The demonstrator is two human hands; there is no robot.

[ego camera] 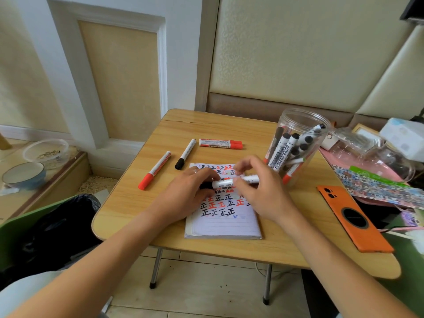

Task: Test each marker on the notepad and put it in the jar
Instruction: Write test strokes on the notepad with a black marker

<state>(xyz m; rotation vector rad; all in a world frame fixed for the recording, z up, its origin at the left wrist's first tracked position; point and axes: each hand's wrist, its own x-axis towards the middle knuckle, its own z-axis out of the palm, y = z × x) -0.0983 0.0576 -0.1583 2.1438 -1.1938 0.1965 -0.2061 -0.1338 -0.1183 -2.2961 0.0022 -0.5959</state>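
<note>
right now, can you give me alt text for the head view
Both hands, left and right, hold a white marker over a notepad covered in red and black test marks. On the wooden table, loose markers lie beyond the pad, and a clear jar of markers stands right.

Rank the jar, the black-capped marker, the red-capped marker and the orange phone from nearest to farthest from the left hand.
From the left hand:
1. Black-capped marker, just beyond it.
2. Red-capped marker, to its left.
3. Jar, across the notepad, right.
4. Orange phone, far right.

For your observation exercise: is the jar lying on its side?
No, the jar stands upright on the table, mouth open at the top, with markers standing inside it.
</note>
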